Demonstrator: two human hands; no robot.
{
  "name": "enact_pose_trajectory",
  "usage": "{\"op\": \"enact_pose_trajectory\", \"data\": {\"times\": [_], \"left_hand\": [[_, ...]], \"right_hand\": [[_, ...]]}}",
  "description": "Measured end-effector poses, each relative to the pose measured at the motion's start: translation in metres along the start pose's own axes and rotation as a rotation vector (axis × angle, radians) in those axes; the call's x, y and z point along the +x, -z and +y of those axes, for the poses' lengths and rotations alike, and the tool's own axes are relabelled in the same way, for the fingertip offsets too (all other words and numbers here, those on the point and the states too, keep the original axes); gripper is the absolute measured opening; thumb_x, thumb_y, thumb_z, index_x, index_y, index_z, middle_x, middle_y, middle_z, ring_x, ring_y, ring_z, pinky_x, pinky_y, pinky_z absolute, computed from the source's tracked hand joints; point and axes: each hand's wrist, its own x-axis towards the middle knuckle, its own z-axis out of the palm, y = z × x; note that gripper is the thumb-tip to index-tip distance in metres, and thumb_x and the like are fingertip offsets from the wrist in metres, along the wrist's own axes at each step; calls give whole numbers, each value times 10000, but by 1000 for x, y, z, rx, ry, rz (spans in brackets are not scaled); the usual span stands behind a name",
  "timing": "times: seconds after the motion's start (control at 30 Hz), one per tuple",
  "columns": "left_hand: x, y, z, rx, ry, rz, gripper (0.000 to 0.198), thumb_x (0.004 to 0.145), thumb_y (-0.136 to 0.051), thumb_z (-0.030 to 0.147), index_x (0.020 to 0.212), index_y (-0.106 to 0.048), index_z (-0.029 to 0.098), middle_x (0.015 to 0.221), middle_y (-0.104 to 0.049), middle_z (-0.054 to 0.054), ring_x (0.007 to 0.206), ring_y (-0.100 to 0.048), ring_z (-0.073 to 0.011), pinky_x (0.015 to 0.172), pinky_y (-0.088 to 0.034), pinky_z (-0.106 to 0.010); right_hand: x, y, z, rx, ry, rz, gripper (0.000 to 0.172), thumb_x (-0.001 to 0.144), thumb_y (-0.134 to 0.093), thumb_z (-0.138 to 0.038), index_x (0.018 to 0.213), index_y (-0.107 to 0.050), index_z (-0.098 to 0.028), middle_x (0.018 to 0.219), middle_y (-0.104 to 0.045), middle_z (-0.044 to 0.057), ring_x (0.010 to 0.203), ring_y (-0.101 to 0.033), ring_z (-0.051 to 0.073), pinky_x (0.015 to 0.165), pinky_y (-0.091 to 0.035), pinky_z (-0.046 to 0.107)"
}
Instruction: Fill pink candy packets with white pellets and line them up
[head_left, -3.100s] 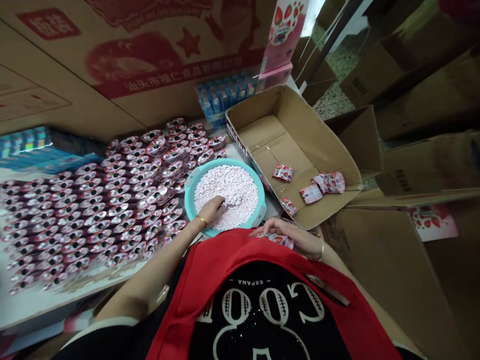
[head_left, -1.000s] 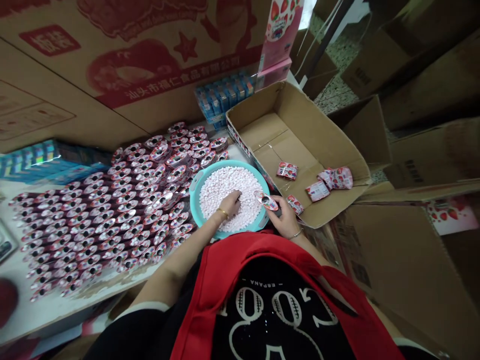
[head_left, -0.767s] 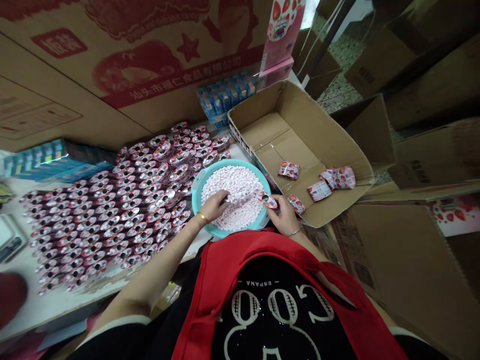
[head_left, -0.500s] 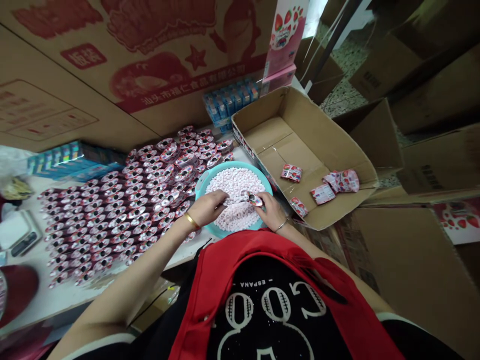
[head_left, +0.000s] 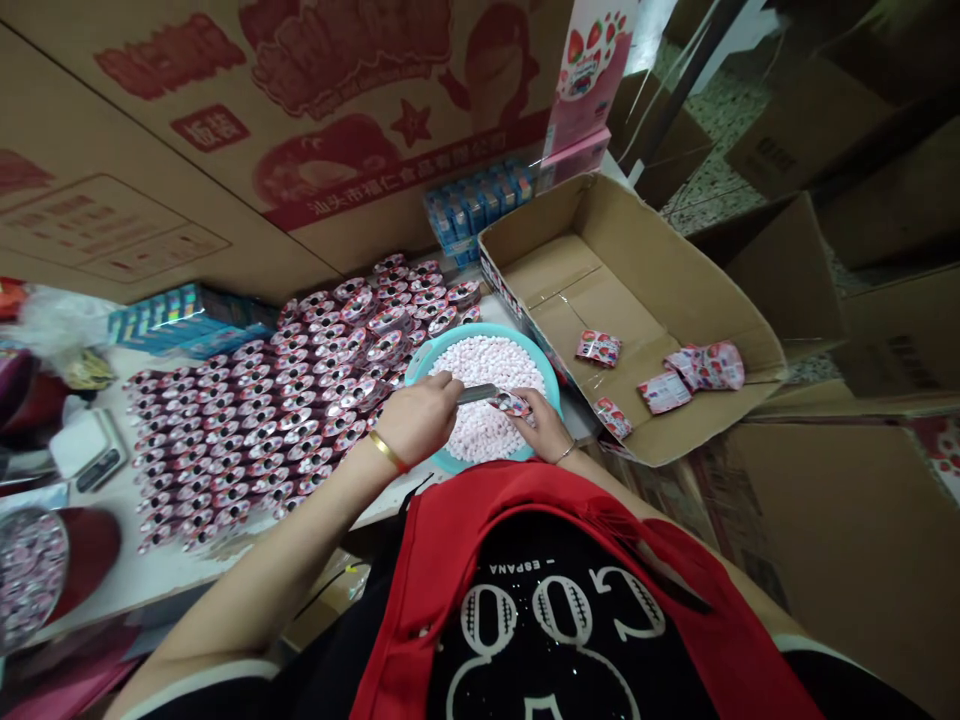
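Note:
My left hand (head_left: 421, 418) is closed round the handle end of a narrow metal scoop (head_left: 478, 394) above a turquoise basin (head_left: 553, 388). Small pale pink candies (head_left: 481, 436) fill much of the basin. The scoop's far end meets the mouth of a small printed packet (head_left: 511, 404), pinched in my right hand (head_left: 546, 430) over the basin's right side. Whether candies lie in the scoop or packet I cannot tell. To the left, many similar packets (head_left: 277, 425) stand in close rows with dark round openings facing up.
A low cardboard box (head_left: 637, 300) holding several strawberry-printed packets (head_left: 664, 392) stands right of the basin. Blue packs (head_left: 480, 205) line the back beneath a large carton (head_left: 315, 130). At far left are a scale (head_left: 94, 450) and a red tub (head_left: 90, 560).
My left hand has lifted out of the candies, bringing the scoop level with the packet's mouth. My right hand still holds the packet. The view has shifted slightly left.

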Motion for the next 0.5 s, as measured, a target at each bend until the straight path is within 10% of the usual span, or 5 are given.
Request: {"op": "enact_pose_trajectory", "data": {"times": [0.2, 0.37, 0.5], "left_hand": [[-5, -63, -15, -337, -67, 133, 576, 776, -593, 465, 1251, -430, 183, 1203, -505, -118, 1057, -550, -226, 845, -474, -330], [-28, -90, -34, -436, -7, 149, 281, 856, -486, 337, 1098, -516, 198, 1001, -591, -69, 900, -582, -173, 786, -472, -295], [-64, -102, -85, -427, 179, 321, 314, 841, -491, 370, 1115, -493, 218, 1012, -591, -55, 916, -570, -189, 796, -467, -308]], "right_hand": [[1, -14, -5, 188, -3, -175, 320, 829, -553, -277, 1135, -521, -188, 1061, -642, 63, 973, -609, 194, 862, -484, 343], [12, -34, -33, 210, 56, -277, 392, 812, -599, -328, 1174, -521, -199, 1082, -637, 72, 976, -608, 191, 844, -503, 339], [33, -10, -39, 88, 125, -152, 346, 830, -579, -332, 1149, -546, -202, 1140, -591, 97, 1017, -578, 180, 839, -504, 317]]}}
